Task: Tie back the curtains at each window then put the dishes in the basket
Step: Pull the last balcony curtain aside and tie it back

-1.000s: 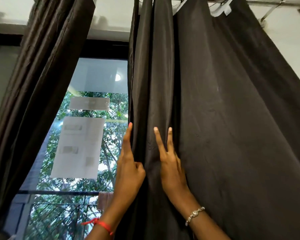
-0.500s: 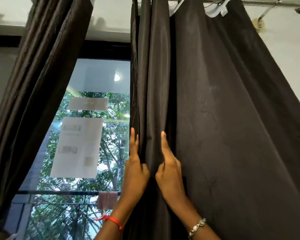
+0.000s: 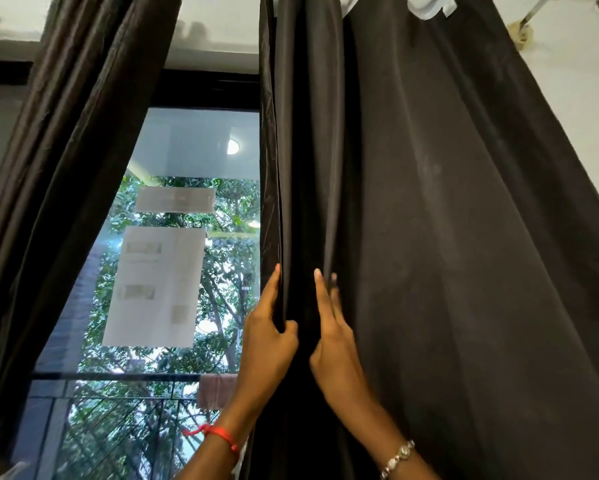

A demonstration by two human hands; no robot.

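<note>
A dark brown curtain [image 3: 447,237] hangs on the right of the window, its inner folds bunched in front of me. My left hand [image 3: 268,344] grips the curtain's inner edge, thumb curled over the fold and fingers behind the fabric. My right hand [image 3: 336,344] lies just right of it, with straight fingers pressing on the gathered folds. A second dark curtain [image 3: 66,188] hangs drawn aside at the left. No dishes or basket are in view.
The window [image 3: 194,150] between the curtains has two sheets of paper [image 3: 156,285] stuck on the glass. Trees and a metal railing [image 3: 118,379] show outside. A curtain rod bracket [image 3: 521,29] sits on the white wall at the top right.
Both hands have drawn closer together on the right curtain's inner folds. My left hand has gone from touching with straight fingers to gripping the edge, and the folds are more bunched.
</note>
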